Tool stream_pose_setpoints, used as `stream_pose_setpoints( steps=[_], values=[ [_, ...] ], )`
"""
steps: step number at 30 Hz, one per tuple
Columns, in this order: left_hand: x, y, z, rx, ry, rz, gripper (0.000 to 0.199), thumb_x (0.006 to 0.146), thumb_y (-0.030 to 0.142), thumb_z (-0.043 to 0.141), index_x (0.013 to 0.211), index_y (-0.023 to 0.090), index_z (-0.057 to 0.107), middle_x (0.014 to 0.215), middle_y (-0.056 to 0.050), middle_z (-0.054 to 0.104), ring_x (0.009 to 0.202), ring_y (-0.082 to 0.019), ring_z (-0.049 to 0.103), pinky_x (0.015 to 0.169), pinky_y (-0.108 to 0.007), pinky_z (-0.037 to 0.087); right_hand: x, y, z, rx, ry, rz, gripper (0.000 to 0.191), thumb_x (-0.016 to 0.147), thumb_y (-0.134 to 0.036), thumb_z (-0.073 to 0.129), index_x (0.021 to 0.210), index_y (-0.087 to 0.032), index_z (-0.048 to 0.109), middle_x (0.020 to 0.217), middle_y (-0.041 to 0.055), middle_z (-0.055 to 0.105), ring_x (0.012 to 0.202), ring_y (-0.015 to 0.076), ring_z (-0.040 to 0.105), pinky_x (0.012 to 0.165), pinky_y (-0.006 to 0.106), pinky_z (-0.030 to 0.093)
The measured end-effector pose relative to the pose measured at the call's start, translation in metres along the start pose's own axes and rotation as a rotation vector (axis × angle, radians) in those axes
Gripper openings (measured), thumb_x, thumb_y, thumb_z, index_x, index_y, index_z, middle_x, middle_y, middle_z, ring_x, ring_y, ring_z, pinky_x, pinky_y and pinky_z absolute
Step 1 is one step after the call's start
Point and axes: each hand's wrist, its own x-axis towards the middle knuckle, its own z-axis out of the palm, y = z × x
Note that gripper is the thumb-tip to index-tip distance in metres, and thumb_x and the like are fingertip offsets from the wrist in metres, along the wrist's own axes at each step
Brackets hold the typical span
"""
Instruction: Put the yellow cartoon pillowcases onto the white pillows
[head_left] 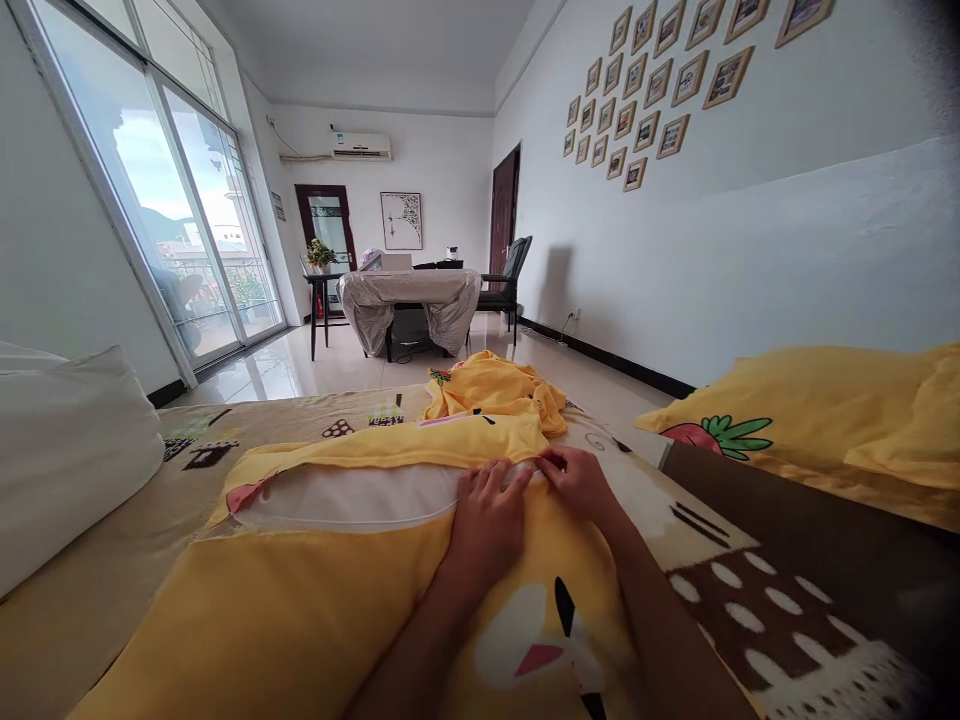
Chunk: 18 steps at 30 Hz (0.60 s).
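And there were both hands, close together at the right end of the long gap in the yellow pillowcase (322, 590), which lay across the patterned bedspread (187, 490) right in front of the person! The right hand (581, 485) had thumb and fingers together, pinching the cloth edge at the corner of that gap. Beside it, the left hand (487, 510) lay palm down, fingertips at the same edge; whether they were clamped on the cloth, one could not tell. Left of them, the white inner pillow (352, 495) showed through. Just beyond sat a crumpled yellow cloth (499, 385); a white pillow (67, 450) held the far left, and a yellow pillow (825, 400) with a printed radish the right.
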Motion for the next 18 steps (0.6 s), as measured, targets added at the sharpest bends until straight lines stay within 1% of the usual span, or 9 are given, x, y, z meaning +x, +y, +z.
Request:
stream_pose_setpoints(
  steps=[2,5,7,9,11,13,15,18],
  values=[
    [0.001,-0.001,-0.008,-0.041,0.042,0.031,0.041,0.088,0.014,0.04,0.125,0.029,0.049,0.13,-0.007,0.053,0.119,-0.021,0.047,0.096,-0.042,0.037,-0.002,-0.009,-0.007,0.083,0.094,-0.013,0.024,0.078,-0.035,0.049,0.07,-0.017,0.063,0.066,0.0048,0.066,0.06,0.0167,0.056,0.057,0.026,0.04],
    [-0.001,0.003,-0.025,-0.051,0.141,0.052,0.038,0.085,0.011,0.042,0.119,0.024,0.053,0.13,-0.01,0.052,0.122,-0.024,0.044,0.095,-0.044,0.036,-0.009,-0.031,-0.018,0.152,0.204,-0.059,0.024,0.079,-0.037,0.051,0.073,-0.017,0.063,0.066,0.004,0.065,0.06,0.016,0.055,0.058,0.026,0.041],
    [-0.005,0.011,-0.041,-0.067,0.226,0.057,0.033,0.083,0.01,0.044,0.113,0.02,0.055,0.121,-0.012,0.055,0.114,-0.026,0.048,0.092,-0.044,0.038,-0.015,-0.049,-0.023,0.161,0.246,-0.121,0.023,0.081,-0.036,0.051,0.073,-0.017,0.062,0.066,0.0029,0.064,0.06,0.0148,0.054,0.059,0.026,0.042],
    [-0.01,0.023,-0.06,-0.11,0.282,0.082,0.031,0.082,0.01,0.046,0.111,0.018,0.055,0.108,-0.011,0.059,0.1,-0.024,0.052,0.087,-0.043,0.04,-0.024,-0.067,-0.029,0.155,0.28,-0.194,0.022,0.082,-0.034,0.052,0.071,-0.017,0.059,0.063,0.001,0.061,0.058,0.0131,0.052,0.057,0.024,0.042],
    [-0.015,0.036,-0.079,-0.185,0.269,0.117,0.031,0.082,0.012,0.048,0.112,0.017,0.053,0.101,-0.009,0.06,0.093,-0.022,0.053,0.084,-0.04,0.042,-0.035,-0.085,-0.034,0.152,0.315,-0.266,0.02,0.084,-0.031,0.052,0.07,-0.018,0.058,0.061,-0.0007,0.058,0.057,0.0117,0.051,0.056,0.022,0.041],
    [-0.019,0.046,-0.092,-0.284,0.242,0.138,0.029,0.083,0.015,0.051,0.112,0.016,0.052,0.101,-0.008,0.06,0.093,-0.021,0.053,0.084,-0.038,0.044,-0.046,-0.098,-0.039,0.155,0.339,-0.328,0.015,0.084,-0.027,0.053,0.072,-0.018,0.058,0.062,-0.0014,0.058,0.058,0.0109,0.052,0.055,0.021,0.042],
    [-0.021,0.051,-0.098,-0.373,0.242,0.12,0.022,0.084,0.018,0.052,0.106,0.016,0.052,0.1,-0.008,0.062,0.093,-0.02,0.054,0.083,-0.036,0.045,-0.056,-0.107,-0.045,0.168,0.348,-0.373,0.012,0.084,-0.024,0.054,0.075,-0.019,0.059,0.065,-0.001,0.06,0.06,0.0109,0.054,0.056,0.02,0.043],
    [-0.02,0.052,-0.096,-0.45,0.263,0.046,0.005,0.086,0.02,0.051,0.09,0.018,0.054,0.088,-0.004,0.063,0.084,-0.017,0.055,0.076,-0.032,0.046,-0.064,-0.11,-0.05,0.205,0.332,-0.378,0.013,0.085,-0.026,0.054,0.074,-0.02,0.06,0.068,0.0007,0.061,0.061,0.012,0.055,0.056,0.021,0.044]
  ],
)
